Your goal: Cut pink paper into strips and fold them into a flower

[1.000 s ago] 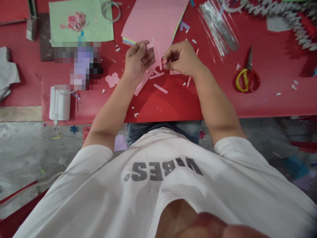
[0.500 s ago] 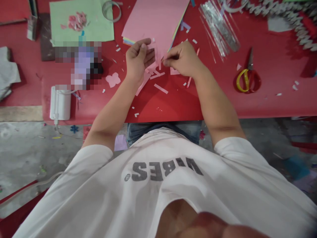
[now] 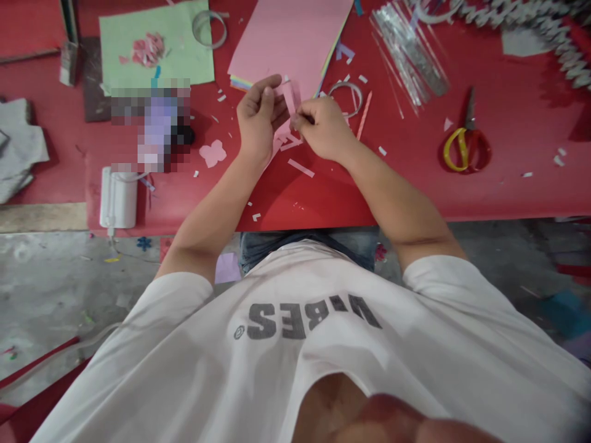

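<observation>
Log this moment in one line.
Left hand: half-open beside pink strip | right hand: pinched at strip's lower end | scissors: lying on table

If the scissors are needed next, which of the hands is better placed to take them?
Probably the right hand: the scissors lie on its side, nearer than to the left hand, though it is at a pink strip.

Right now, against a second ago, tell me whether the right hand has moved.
Yes: judged against the yellow-and-red-handled scissors, the right hand has shifted left, away from them and closer to the left hand.
</observation>
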Demonstrator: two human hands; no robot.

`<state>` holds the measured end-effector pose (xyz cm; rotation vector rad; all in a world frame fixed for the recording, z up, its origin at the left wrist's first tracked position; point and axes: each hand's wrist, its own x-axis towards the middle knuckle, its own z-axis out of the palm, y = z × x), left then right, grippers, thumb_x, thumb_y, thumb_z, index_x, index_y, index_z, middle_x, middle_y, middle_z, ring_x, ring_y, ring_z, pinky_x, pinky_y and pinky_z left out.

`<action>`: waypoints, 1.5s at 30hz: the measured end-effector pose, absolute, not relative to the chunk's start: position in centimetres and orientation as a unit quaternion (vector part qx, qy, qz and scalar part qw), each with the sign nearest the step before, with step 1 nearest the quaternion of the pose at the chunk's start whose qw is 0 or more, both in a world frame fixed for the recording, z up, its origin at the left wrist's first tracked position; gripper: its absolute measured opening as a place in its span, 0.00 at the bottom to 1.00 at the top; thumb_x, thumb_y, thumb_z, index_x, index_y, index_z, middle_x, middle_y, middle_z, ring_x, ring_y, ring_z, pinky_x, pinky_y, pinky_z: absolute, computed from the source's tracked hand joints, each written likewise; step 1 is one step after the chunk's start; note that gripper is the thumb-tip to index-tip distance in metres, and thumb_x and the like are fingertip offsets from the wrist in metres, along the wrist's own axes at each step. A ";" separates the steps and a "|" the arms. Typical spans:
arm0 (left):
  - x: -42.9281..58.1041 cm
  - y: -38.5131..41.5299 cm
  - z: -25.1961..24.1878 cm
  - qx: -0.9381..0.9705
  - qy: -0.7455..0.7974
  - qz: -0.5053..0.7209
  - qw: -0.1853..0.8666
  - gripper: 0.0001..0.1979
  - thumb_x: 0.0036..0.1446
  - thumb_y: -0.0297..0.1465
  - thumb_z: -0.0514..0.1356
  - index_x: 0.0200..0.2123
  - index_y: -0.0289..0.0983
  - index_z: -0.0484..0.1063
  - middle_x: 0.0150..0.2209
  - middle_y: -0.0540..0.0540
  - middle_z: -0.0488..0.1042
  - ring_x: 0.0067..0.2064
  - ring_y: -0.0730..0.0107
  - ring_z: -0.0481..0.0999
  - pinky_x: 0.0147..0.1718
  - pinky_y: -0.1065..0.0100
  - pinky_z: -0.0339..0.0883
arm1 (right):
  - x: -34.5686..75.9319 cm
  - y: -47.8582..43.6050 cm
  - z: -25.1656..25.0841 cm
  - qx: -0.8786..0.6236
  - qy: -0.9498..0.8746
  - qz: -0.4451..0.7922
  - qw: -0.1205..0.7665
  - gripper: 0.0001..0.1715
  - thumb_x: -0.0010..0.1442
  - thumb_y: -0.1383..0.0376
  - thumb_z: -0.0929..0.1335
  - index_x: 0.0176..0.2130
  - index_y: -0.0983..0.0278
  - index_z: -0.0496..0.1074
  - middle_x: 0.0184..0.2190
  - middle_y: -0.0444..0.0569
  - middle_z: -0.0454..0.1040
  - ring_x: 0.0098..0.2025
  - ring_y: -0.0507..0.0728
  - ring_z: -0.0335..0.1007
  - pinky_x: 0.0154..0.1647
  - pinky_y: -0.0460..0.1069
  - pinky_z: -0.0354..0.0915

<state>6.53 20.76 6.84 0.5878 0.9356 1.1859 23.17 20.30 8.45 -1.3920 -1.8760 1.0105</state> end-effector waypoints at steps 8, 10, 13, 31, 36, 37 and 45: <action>6.7 21.4 5.1 0.326 0.409 0.561 0.642 0.04 0.73 0.41 0.66 0.45 0.58 0.83 0.30 0.51 0.77 0.42 0.65 0.82 0.44 0.65 0.80 | 23.0 20.5 7.8 -0.543 -0.711 0.346 0.283 0.22 0.66 0.44 0.72 0.24 0.47 0.71 0.27 0.49 0.75 0.42 0.70 0.72 0.37 0.63 0.57; 6.7 22.2 4.1 0.352 0.378 0.609 0.603 0.06 0.73 0.36 0.66 0.42 0.56 0.83 0.32 0.53 0.76 0.37 0.70 0.78 0.43 0.68 0.78 | 23.1 20.7 7.8 -0.539 -0.712 0.345 0.289 0.23 0.66 0.43 0.72 0.23 0.47 0.71 0.26 0.49 0.75 0.42 0.70 0.73 0.36 0.63 0.56; 6.9 23.0 2.9 0.374 0.351 0.635 0.578 0.05 0.72 0.38 0.69 0.41 0.56 0.84 0.31 0.52 0.72 0.32 0.71 0.74 0.37 0.69 0.77 | 23.2 20.8 7.7 -0.540 -0.710 0.350 0.286 0.22 0.63 0.40 0.73 0.24 0.45 0.73 0.24 0.48 0.74 0.42 0.71 0.73 0.35 0.63 0.55; 6.8 22.3 3.8 0.365 0.325 0.627 0.607 0.17 0.83 0.27 0.55 0.44 0.45 0.83 0.29 0.53 0.58 0.27 0.75 0.64 0.32 0.70 0.69 | 22.9 20.4 8.1 -0.565 -0.701 0.354 0.253 0.19 0.57 0.35 0.76 0.28 0.42 0.76 0.21 0.50 0.69 0.41 0.73 0.72 0.33 0.63 0.53; 7.1 22.4 3.5 0.394 0.351 0.631 0.569 0.11 0.73 0.35 0.64 0.40 0.58 0.85 0.27 0.50 0.61 0.27 0.65 0.64 0.29 0.64 0.67 | 22.8 20.3 8.1 -0.557 -0.685 0.403 0.241 0.20 0.50 0.33 0.78 0.29 0.39 0.77 0.21 0.49 0.69 0.42 0.74 0.71 0.33 0.62 0.52; 7.2 22.4 3.4 0.406 0.357 0.631 0.557 0.09 0.71 0.38 0.66 0.40 0.61 0.84 0.26 0.50 0.63 0.28 0.62 0.65 0.30 0.62 0.68 | 22.9 20.3 8.1 -0.555 -0.685 0.404 0.244 0.20 0.50 0.33 0.78 0.29 0.39 0.76 0.21 0.49 0.69 0.42 0.73 0.71 0.33 0.62 0.52; 7.2 22.5 3.1 0.382 0.364 0.622 0.578 0.11 0.77 0.31 0.61 0.42 0.52 0.82 0.28 0.52 0.65 0.28 0.70 0.65 0.36 0.67 0.73 | 22.9 20.7 7.3 -0.544 -0.684 0.391 0.290 0.28 0.51 0.34 0.78 0.21 0.45 0.68 0.19 0.49 0.66 0.40 0.71 0.69 0.33 0.61 0.51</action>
